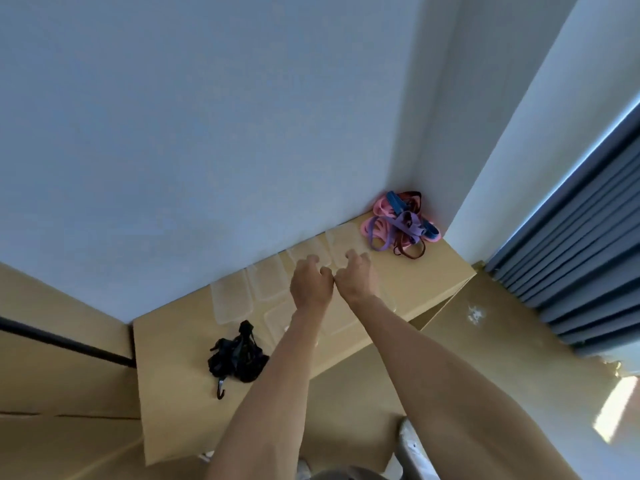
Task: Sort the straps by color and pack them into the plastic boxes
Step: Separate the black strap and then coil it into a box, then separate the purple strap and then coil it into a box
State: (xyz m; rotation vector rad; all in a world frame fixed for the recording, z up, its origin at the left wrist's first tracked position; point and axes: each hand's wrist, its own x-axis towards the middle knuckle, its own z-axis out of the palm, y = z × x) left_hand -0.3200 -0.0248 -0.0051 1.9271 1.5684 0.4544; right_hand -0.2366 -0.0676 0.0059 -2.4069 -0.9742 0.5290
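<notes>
Straps (pixel 401 223) lay in a loose, tangled heap at the far right corner of the surface (pixel 180 403), against the pale wall (pixel 207 133): flat, flexible bands in pink, lilac, blue and dark maroon, looped over one another. They sat beyond and to the right of both hands, near them but not touching.

Both hands reached forward side by side over the clear plastic boxes. The left hand (pixel 310 282) had its fingers curled downward onto a box, and the right hand (pixel 356 277) was curled likewise just beside it, the two nearly touching at the thumbs. Whether either hand gripped a box or lid, or only rested on one, I cannot tell, since the plastic is almost invisible beneath them. Bare forearms ran back toward the camera.

The plastic boxes (pixel 266 285) were shallow, transparent and rectangular with rounded corners, lined up in a row along the wall, with further clear pieces lying nearer the front edge under the arms. Their surfaces looked smooth and faintly glossy.

Left of the left forearm, a second bundle of black straps (pixel 239 355) lay crumpled, with a dark metal hook (pixel 221 391) sticking out toward the front edge.

The surface itself was flat, matte, tan cardboard-like board. At the far right hung a grey-blue pleated curtain (pixel 588 237).
</notes>
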